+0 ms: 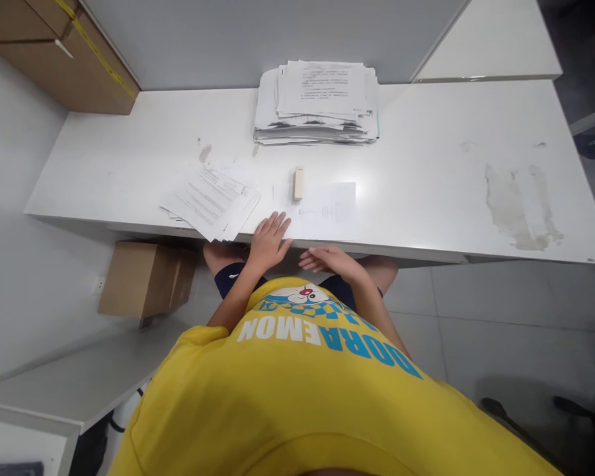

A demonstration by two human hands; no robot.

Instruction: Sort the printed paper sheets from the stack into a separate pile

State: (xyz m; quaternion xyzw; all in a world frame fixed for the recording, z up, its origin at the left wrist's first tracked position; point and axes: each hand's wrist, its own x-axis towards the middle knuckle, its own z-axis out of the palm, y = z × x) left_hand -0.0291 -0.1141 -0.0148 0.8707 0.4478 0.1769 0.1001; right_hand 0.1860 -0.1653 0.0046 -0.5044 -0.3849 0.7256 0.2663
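My left hand (pixel 270 239) lies flat at the desk's front edge, fingers stretched out, holding nothing. It is between a loose pile of printed papers (pixel 212 201) on the left and a printed sheet (pixel 330 210) on the right. Just below the desk edge, over my lap, my right hand (pixel 334 260) hovers with its fingers extended and no object in it. A small cream oblong block (pixel 298 184) rests at the sheet's upper left, beyond my left hand; its exact kind cannot be made out.
A thick stack of papers (pixel 317 106) sits at the back of the white desk (pixel 426 165), against a grey panel (pixel 277 39). Cardboard boxes (pixel 74 63) stand at the back left, and another box (pixel 133 281) is under the desk. A worn patch (pixel 520 205) marks the right side.
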